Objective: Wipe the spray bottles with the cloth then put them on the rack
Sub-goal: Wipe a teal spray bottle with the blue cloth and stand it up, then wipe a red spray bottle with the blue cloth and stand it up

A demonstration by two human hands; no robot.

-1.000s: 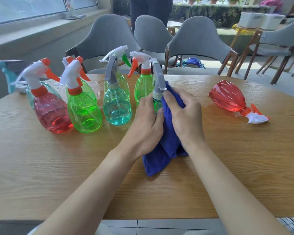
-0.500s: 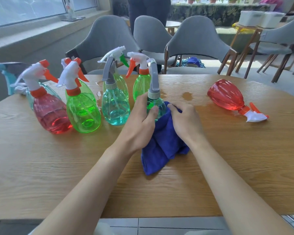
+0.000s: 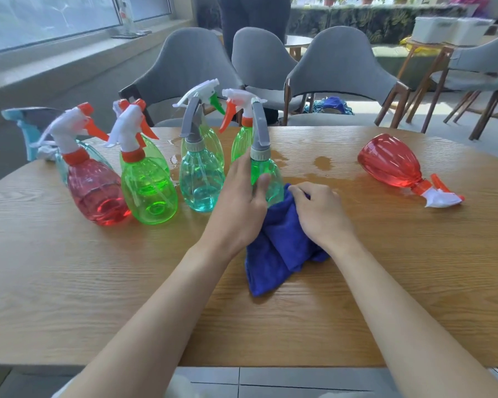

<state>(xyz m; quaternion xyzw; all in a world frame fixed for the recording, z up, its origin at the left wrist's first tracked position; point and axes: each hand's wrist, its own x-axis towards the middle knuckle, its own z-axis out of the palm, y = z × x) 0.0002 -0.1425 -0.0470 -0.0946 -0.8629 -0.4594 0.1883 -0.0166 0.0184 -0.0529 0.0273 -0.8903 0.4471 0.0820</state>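
Left hand [image 3: 242, 202] is gripping the grey-topped green spray bottle [image 3: 270, 171], steadying it upright on the counter [image 3: 98, 282]. Right hand [image 3: 319, 214] is bunching the blue cloth [image 3: 276, 254] against the bottle's lower side, apparently for wiping. No rack is showing.

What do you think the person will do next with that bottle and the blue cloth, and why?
Probably rub the blue cloth up and round the grey-topped bottle. The left hand grips it upright, the right hand holds the bunched cloth against its lower side only, and wet patches lie on the table behind.
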